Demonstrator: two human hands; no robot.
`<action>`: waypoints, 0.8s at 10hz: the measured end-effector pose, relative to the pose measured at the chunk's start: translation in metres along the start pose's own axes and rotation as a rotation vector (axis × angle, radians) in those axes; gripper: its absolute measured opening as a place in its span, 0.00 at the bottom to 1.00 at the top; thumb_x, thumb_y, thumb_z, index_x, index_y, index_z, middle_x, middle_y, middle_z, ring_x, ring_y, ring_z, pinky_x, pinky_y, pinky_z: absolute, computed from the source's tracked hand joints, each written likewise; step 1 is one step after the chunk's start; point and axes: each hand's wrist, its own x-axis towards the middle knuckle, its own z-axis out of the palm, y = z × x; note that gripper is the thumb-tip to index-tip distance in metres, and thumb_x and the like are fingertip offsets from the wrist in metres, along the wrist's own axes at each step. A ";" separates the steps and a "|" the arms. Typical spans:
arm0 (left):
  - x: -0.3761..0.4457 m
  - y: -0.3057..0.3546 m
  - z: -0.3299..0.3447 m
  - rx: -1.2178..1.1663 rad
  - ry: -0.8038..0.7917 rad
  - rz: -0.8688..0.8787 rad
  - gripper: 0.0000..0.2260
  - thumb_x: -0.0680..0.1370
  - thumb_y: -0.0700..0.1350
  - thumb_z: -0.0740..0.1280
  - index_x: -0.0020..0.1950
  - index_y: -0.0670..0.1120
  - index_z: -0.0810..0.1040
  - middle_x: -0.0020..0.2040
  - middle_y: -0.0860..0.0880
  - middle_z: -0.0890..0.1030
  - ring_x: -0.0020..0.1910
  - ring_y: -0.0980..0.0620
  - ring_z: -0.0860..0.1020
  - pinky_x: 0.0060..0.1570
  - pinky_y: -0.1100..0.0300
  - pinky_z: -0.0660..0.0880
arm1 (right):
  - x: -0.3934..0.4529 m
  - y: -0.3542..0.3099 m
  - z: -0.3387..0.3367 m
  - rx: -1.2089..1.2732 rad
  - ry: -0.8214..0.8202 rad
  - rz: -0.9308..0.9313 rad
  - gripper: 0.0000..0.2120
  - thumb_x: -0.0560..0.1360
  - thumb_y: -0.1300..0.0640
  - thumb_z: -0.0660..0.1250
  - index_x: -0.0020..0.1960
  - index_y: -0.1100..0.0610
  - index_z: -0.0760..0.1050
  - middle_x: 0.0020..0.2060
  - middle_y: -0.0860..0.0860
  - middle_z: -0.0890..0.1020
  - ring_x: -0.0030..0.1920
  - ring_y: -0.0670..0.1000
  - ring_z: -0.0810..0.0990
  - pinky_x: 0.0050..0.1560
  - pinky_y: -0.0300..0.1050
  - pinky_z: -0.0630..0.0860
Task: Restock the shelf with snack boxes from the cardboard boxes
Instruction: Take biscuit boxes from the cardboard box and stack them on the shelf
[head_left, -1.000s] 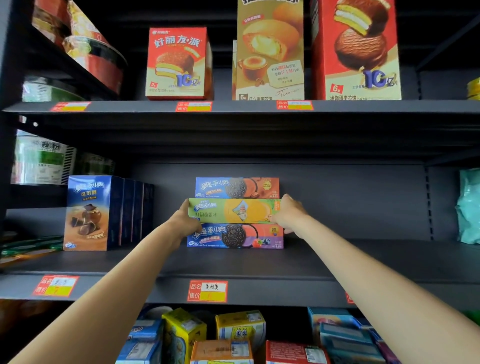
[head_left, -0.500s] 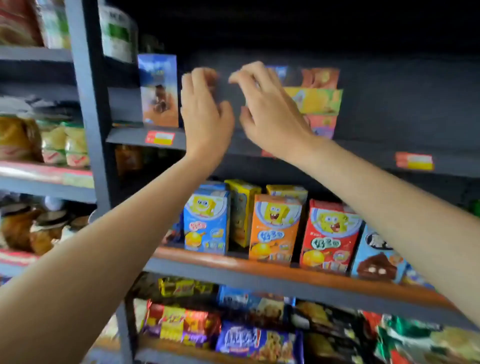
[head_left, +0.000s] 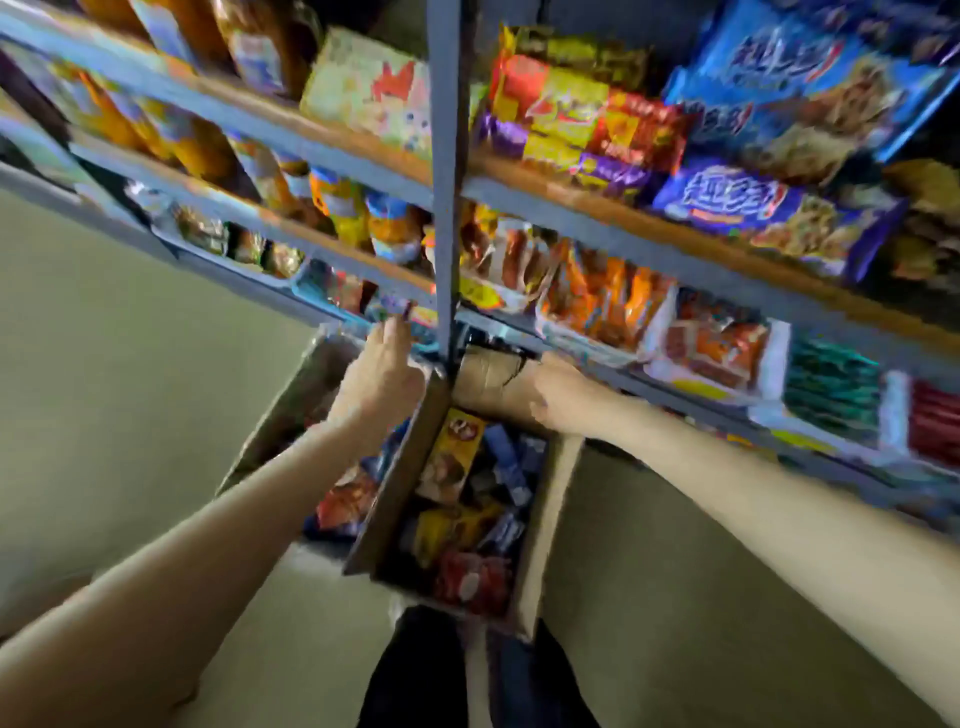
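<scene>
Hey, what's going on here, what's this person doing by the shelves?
A person is restocking a snack shelf. Both bare arms reach down toward two open cardboard boxes on the floor, packed with snack boxes. The left hand and right hand are over the boxes' far ends and appear empty, though the picture is blurred. Nothing looks picked up yet. The shelf above is full of packets.

Whole view smeared by motion blur; you can't read any print on the shelf packets (head_left: 613, 130). Your left hand (head_left: 382, 376) and right hand (head_left: 563, 402) show backs only, fingers too blurred to tell curl or grasp. The cardboard boxes (head_left: 550, 499) hold a jumble of snack boxes (head_left: 457, 457), kinds unreadable. Your forearms run off the frame's edges. Shelf upright (head_left: 447, 208) hides the packets behind it.
</scene>
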 end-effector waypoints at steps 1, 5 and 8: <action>-0.012 -0.064 0.094 0.048 -0.222 -0.094 0.16 0.73 0.35 0.58 0.61 0.32 0.69 0.56 0.32 0.72 0.57 0.34 0.73 0.52 0.44 0.70 | 0.042 0.027 0.112 -0.038 -0.182 0.093 0.14 0.78 0.58 0.59 0.63 0.61 0.66 0.59 0.60 0.68 0.60 0.61 0.69 0.55 0.50 0.70; 0.036 -0.234 0.374 -0.030 -0.391 -0.311 0.14 0.76 0.38 0.60 0.62 0.40 0.67 0.59 0.40 0.72 0.60 0.39 0.71 0.57 0.51 0.69 | 0.298 0.116 0.395 0.130 0.166 0.348 0.30 0.79 0.51 0.59 0.76 0.51 0.49 0.75 0.59 0.50 0.71 0.65 0.57 0.68 0.56 0.60; 0.039 -0.249 0.407 -0.062 -0.459 -0.309 0.22 0.75 0.38 0.64 0.69 0.42 0.64 0.63 0.43 0.72 0.61 0.44 0.72 0.55 0.56 0.70 | 0.321 0.116 0.392 0.173 0.221 0.243 0.25 0.74 0.62 0.65 0.67 0.51 0.60 0.62 0.61 0.64 0.58 0.65 0.70 0.47 0.54 0.70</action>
